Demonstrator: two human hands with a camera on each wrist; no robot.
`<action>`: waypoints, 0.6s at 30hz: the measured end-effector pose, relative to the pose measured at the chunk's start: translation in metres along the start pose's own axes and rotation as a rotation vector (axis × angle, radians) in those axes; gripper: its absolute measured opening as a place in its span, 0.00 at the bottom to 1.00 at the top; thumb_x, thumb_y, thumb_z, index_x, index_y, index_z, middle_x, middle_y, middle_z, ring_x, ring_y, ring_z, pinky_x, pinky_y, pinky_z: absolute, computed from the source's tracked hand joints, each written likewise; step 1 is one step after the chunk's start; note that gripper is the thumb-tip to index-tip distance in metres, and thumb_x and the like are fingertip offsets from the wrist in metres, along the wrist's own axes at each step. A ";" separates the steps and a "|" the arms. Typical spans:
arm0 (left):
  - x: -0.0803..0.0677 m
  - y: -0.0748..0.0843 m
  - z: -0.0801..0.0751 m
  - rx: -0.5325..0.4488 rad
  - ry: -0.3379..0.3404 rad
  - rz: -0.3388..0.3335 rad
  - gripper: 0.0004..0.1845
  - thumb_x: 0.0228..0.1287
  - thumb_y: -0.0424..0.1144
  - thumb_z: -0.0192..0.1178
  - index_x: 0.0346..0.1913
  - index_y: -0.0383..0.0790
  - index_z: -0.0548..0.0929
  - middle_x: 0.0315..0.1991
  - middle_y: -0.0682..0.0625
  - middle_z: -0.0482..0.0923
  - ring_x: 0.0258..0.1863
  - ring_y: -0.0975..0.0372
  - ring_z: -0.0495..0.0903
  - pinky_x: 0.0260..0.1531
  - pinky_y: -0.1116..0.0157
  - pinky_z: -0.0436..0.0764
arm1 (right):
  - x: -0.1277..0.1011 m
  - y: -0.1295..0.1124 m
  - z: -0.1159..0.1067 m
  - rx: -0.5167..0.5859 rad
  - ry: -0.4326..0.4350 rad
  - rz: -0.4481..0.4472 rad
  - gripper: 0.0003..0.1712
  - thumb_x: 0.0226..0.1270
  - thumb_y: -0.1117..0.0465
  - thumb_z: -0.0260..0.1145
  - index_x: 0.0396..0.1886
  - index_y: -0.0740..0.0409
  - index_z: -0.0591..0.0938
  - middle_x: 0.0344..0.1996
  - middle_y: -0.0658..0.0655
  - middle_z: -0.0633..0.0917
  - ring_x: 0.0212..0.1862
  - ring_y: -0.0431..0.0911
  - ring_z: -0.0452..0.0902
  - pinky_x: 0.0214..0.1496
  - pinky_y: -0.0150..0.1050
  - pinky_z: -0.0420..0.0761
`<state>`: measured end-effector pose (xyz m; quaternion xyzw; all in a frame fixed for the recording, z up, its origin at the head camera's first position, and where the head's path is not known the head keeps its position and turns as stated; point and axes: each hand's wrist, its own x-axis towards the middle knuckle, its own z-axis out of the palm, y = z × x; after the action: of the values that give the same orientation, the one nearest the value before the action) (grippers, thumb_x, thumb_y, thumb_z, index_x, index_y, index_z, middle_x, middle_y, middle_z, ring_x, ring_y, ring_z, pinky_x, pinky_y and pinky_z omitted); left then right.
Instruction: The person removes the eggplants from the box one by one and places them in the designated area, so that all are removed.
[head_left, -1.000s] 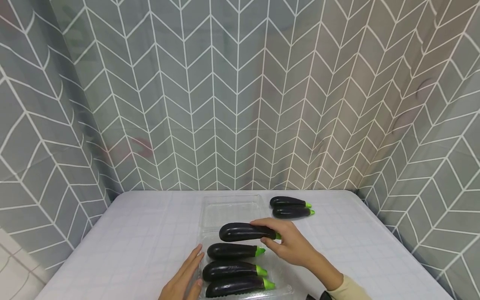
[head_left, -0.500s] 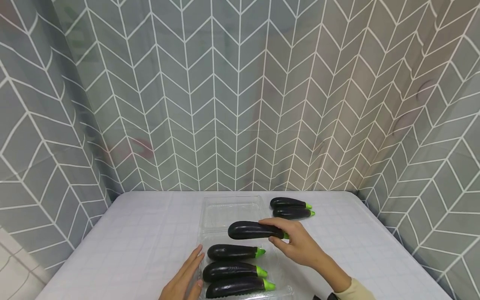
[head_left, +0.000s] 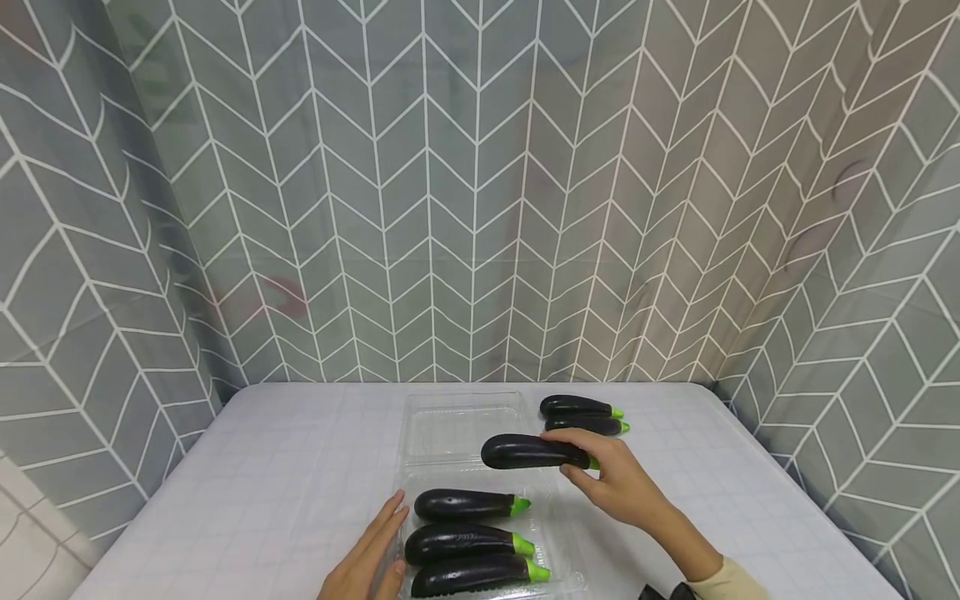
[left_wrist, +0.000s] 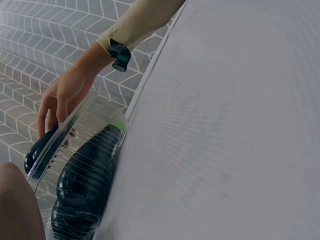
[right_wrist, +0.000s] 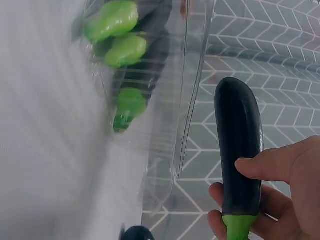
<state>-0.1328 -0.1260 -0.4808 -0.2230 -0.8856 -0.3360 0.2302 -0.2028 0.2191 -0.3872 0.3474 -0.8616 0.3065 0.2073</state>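
Observation:
My right hand (head_left: 611,475) grips an eggplant (head_left: 521,451) near its green stem end, raised above the far part of a clear plastic box (head_left: 558,533). In the right wrist view the thumb lies on one side of the held eggplant (right_wrist: 237,130), with fingers behind it. Three more eggplants lie side by side in the box, the farthest eggplant (head_left: 463,504) a little apart from the other two. At the box's left wall my left hand (head_left: 365,554) rests with its fingers extended, touching the side.
The box's open lid (head_left: 457,421) lies flat behind it. At the back right, two eggplants (head_left: 576,406) lie together on the white-covered table (head_left: 292,483). A grey patterned curtain (head_left: 472,208) stands behind and at both sides.
My right hand has carried the eggplant away from the box, rightward and toward the back. The left hand and the eggplants in the box stay in place.

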 end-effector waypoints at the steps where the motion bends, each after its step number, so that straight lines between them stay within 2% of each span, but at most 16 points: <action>1: 0.001 -0.001 0.001 0.019 0.024 0.020 0.31 0.57 0.32 0.62 0.65 0.37 0.68 0.69 0.51 0.59 0.59 0.56 0.69 0.44 0.52 0.79 | -0.001 0.001 -0.001 -0.008 0.005 0.005 0.30 0.54 0.71 0.69 0.56 0.45 0.78 0.50 0.43 0.79 0.47 0.40 0.76 0.45 0.37 0.77; 4: 0.001 -0.004 0.002 0.034 0.050 0.081 0.32 0.56 0.32 0.62 0.66 0.38 0.68 0.68 0.50 0.60 0.58 0.55 0.70 0.41 0.53 0.80 | -0.002 0.004 -0.003 -0.030 0.022 0.019 0.31 0.53 0.72 0.70 0.55 0.43 0.78 0.50 0.42 0.79 0.44 0.38 0.76 0.41 0.37 0.77; 8: 0.001 -0.005 0.002 0.043 0.044 0.087 0.32 0.58 0.34 0.61 0.66 0.39 0.67 0.69 0.50 0.59 0.58 0.55 0.70 0.41 0.54 0.80 | -0.005 0.009 -0.007 -0.040 0.037 0.037 0.31 0.52 0.72 0.70 0.55 0.44 0.78 0.50 0.43 0.80 0.44 0.39 0.76 0.41 0.38 0.77; 16: -0.001 0.000 0.002 -0.004 0.022 0.003 0.30 0.59 0.34 0.62 0.65 0.35 0.68 0.69 0.52 0.59 0.61 0.56 0.66 0.46 0.51 0.77 | -0.010 0.022 -0.013 -0.057 0.056 0.027 0.30 0.52 0.73 0.69 0.55 0.48 0.78 0.50 0.44 0.80 0.43 0.39 0.76 0.40 0.38 0.75; 18: -0.002 0.003 -0.001 -0.026 -0.033 -0.043 0.30 0.63 0.37 0.60 0.67 0.37 0.65 0.70 0.52 0.56 0.62 0.55 0.64 0.48 0.49 0.74 | -0.011 0.024 -0.014 -0.067 0.061 0.033 0.30 0.52 0.73 0.69 0.54 0.47 0.79 0.50 0.44 0.80 0.43 0.39 0.76 0.40 0.38 0.76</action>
<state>-0.1296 -0.1253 -0.4798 -0.2124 -0.8896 -0.3484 0.2053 -0.2110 0.2476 -0.3927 0.3166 -0.8702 0.2914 0.2402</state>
